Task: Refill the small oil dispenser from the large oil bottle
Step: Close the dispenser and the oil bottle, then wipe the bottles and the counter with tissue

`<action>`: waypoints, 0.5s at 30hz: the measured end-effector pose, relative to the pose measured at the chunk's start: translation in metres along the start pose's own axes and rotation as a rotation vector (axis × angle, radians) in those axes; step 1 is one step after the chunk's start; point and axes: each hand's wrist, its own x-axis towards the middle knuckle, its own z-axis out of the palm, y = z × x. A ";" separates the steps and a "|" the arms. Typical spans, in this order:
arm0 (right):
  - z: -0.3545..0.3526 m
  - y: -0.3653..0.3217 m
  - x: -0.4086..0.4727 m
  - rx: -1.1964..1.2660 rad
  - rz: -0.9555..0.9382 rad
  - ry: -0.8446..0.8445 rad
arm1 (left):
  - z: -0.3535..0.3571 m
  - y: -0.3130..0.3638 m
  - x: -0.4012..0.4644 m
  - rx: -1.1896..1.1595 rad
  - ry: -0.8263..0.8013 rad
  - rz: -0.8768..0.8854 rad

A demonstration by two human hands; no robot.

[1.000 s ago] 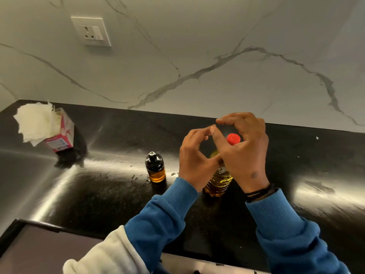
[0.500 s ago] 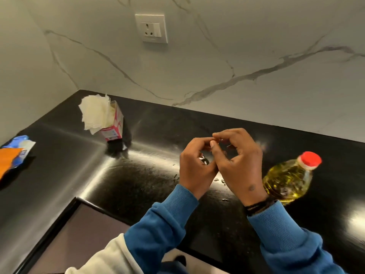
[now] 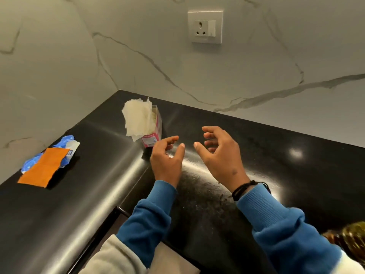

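My left hand [image 3: 167, 157] and my right hand [image 3: 219, 155] hover side by side above the black counter [image 3: 276, 165], fingers apart and curled, holding nothing. A blurred yellow-brown shape at the bottom right edge is part of the large oil bottle [image 3: 353, 240], behind my right sleeve. The small oil dispenser is out of view. A few drops or specks lie on the counter below my hands.
A pink tissue box [image 3: 152, 133] with white tissues sticking out stands just beyond my left hand. An orange cloth on a blue-and-white packet [image 3: 47, 165] lies at the left. A wall socket [image 3: 205, 26] sits on the marble wall. A glass cooktop edge [image 3: 110, 218] is near me.
The view has swung left, so the oil bottle slid to the bottom right edge and the dispenser left the frame. My hands, pinched together before, have parted and opened.
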 end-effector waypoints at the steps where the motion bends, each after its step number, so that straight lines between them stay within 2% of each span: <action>1: 0.011 -0.002 0.007 0.011 0.007 -0.023 | -0.005 -0.009 0.012 0.007 0.032 -0.020; 5: 0.054 -0.012 0.030 0.059 0.050 -0.114 | -0.019 -0.036 0.048 0.025 0.107 -0.094; 15: 0.115 -0.011 0.049 0.140 0.176 -0.275 | -0.035 -0.068 0.086 0.120 0.150 -0.216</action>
